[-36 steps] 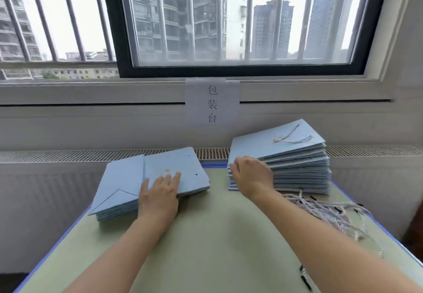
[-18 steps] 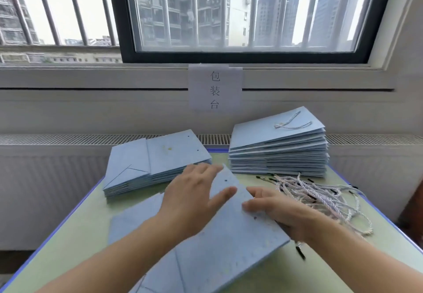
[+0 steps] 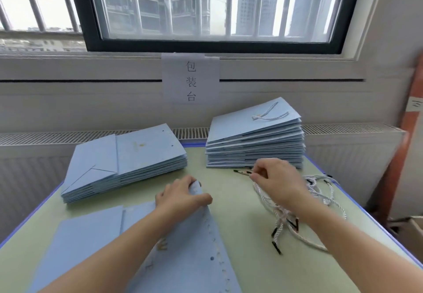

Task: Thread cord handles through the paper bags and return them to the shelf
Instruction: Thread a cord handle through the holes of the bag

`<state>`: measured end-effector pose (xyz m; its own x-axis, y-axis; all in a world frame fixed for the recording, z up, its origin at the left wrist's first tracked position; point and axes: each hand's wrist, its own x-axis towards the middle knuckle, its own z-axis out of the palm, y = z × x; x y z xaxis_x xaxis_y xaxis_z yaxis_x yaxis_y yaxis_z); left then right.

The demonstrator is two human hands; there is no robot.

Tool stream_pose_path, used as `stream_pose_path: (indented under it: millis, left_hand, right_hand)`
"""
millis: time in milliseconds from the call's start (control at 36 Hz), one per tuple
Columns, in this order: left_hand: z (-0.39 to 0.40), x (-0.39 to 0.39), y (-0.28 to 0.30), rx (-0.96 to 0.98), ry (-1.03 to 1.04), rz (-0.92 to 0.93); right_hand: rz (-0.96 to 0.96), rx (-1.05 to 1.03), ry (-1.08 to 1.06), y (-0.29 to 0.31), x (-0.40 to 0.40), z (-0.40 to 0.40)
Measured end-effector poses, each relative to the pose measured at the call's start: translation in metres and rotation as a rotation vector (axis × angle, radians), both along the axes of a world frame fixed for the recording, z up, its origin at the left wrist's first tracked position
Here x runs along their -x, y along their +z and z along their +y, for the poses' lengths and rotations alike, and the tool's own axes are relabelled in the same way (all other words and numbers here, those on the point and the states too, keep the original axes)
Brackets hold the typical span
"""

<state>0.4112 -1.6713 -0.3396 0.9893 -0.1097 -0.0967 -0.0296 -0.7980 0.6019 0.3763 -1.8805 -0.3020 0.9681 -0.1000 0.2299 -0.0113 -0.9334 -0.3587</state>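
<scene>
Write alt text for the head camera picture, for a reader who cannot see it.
A person's left hand grips the top edge of a flat blue paper bag on a green table, while the right hand pinches a black-tipped white cord from a loose pile. Behind them sit two stacks of blue bags, below a barred window.

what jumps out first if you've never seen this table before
Two stacks of flat pale blue paper bags sit at the table's far edge, the left stack lower than the right stack. Nearer, the left hand grips a single blue paper bag, while the right hand pinches a white twisted cord.
</scene>
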Motion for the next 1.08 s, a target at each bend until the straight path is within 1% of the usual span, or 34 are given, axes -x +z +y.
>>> stream_pose_path:
  millis: [83,194,278,333,389,444,500,528,611,639,694,750,806,861,1000,1083]
  left_hand:
    - [0.004,-0.001,-0.002,0.036,-0.028,-0.006]
    - [0.005,0.003,-0.006,0.08,-0.044,-0.056]
    - [0.006,0.005,-0.003,0.151,-0.042,-0.04]
    - [0.007,0.007,-0.001,0.181,-0.044,-0.025]
    - [0.01,0.008,-0.001,0.195,-0.049,-0.015]
    - [0.011,0.009,-0.001,0.214,-0.051,-0.002]
    - [0.011,0.009,0.0,0.227,-0.056,0.005]
    - [0.011,0.009,0.001,0.234,-0.059,0.009]
    - [0.012,0.008,0.002,0.263,-0.064,0.032]
    - [0.012,0.008,0.002,0.272,-0.063,0.044]
    - [0.014,0.006,0.0,0.297,-0.054,0.075]
    - [0.017,0.004,-0.002,0.35,-0.054,0.118]
    - [0.02,0.002,-0.004,0.426,-0.067,0.158]
    - [0.022,0.0,-0.003,0.491,-0.079,0.187]
    - [0.025,0.001,0.002,0.655,-0.141,0.254]
    - [0.029,0.001,0.004,0.698,-0.16,0.27]
  right_hand:
    - [0.02,0.116,-0.116,0.005,-0.021,-0.017]
    - [0.061,0.237,-0.139,0.0,-0.045,-0.015]
    - [0.13,0.323,-0.166,-0.005,-0.059,-0.008]
    - [0.175,0.338,-0.169,-0.008,-0.065,-0.006]
    - [0.154,0.302,-0.155,-0.008,-0.067,-0.006]
    - [0.073,0.245,-0.118,-0.005,-0.067,-0.01]
    - [0.009,0.101,-0.069,0.001,-0.068,-0.015]
    - [-0.006,-0.036,-0.034,0.005,-0.069,-0.017]
    - [-0.016,-0.642,0.081,0.021,-0.067,-0.017]
    - [-0.038,-0.801,0.125,0.027,-0.065,-0.016]
    - [-0.132,-1.009,0.191,0.043,-0.06,-0.011]
    - [-0.216,-1.12,0.244,0.057,-0.053,-0.004]
    - [-0.212,-1.162,0.296,0.064,-0.045,0.005]
    - [-0.125,-1.138,0.33,0.056,-0.038,0.018]
    - [0.088,-0.944,0.325,-0.005,-0.033,0.052]
    - [0.199,-0.845,0.345,-0.028,-0.028,0.06]
